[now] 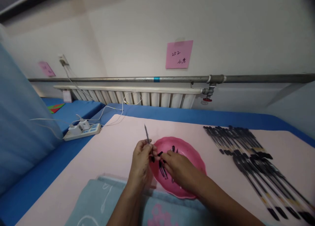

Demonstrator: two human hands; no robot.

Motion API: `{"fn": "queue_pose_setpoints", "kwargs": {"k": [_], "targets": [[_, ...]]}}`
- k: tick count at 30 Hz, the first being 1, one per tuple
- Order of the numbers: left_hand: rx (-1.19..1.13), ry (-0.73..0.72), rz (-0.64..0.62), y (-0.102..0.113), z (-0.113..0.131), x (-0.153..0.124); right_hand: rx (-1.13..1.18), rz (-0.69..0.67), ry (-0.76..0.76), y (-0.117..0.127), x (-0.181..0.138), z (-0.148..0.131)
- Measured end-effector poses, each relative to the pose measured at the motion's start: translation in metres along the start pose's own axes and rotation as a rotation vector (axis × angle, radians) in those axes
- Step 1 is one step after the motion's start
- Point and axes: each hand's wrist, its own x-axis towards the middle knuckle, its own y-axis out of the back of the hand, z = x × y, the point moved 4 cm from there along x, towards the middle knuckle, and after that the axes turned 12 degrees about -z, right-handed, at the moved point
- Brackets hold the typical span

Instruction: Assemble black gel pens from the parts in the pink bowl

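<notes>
My left hand (142,160) is closed around a thin pen refill (146,133) that points up and away from me. My right hand (177,168) reaches over a pink scalloped dish (194,153), its fingers pinching a small black pen part (159,153) next to the left hand. Several small black pen parts (162,170) lie in the dish, partly hidden by my right hand. A long row of several black pens (256,160) lies on the pink table cover (110,147) to the right.
A light blue towel (98,203) lies at the near edge. A white power strip (82,130) with plugs and cables sits at the left on the blue surface (36,183). Behind are a radiator (133,96), a metal pipe (172,79) and a pink note (179,54).
</notes>
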Motion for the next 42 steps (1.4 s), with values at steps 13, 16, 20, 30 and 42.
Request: {"fn": "queue_pose_setpoints", "kwargs": {"k": [13, 16, 20, 30, 42], "targets": [[0.151, 0.247, -0.291, -0.019, -0.017, -0.012, 1.048, 0.603, -0.077, 0.069, -0.01, 0.023], [0.146, 0.29, -0.329, -0.023, -0.026, -0.013, 1.168, 0.626, -0.054, 0.07, -0.011, 0.022], [0.133, 0.294, -0.338, -0.026, -0.027, -0.013, 1.141, 0.647, -0.045, 0.067, -0.011, 0.019], [0.151, 0.309, -0.34, -0.024, -0.028, -0.013, 1.089, 0.644, -0.025, 0.067, -0.011, 0.022], [0.135, 0.353, -0.309, -0.026, -0.025, -0.014, 1.164, 0.487, -0.051, 0.058, -0.007, 0.016]]}}
